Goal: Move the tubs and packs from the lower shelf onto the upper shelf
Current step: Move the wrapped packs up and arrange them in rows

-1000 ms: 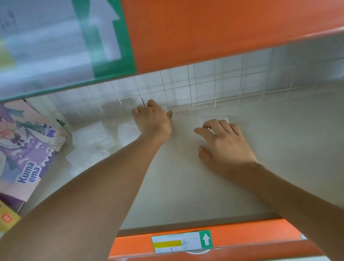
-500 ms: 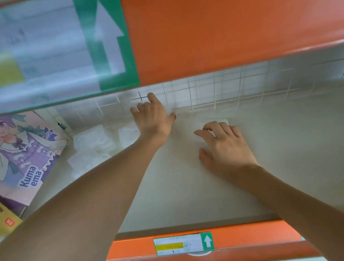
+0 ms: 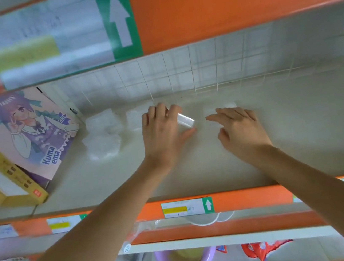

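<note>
One shift: L hand [image 3: 162, 131] drew back, gripping prob. clear pack [image 3: 185, 120].

Pink box [image 3: 23, 133]: "Year!", "Kuma ema". Price labels [image 3: 186, 207]: white arrows, text unreadable.

Pink anime-print box [image 3: 23, 133] at 9 o'clock — yellow carton [image 3: 8, 184] overlapping its lower corner, 8 o'clock. White wire grid [image 3: 202, 68] at 1 o'clock. Green-arrow price label [image 3: 186, 207] at 6 o'clock.

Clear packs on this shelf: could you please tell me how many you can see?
5 packs: two beside the pink box, one just left of the left hand, one gripped in it, one at the right hand's fingertips. Hands may hide more.
</note>
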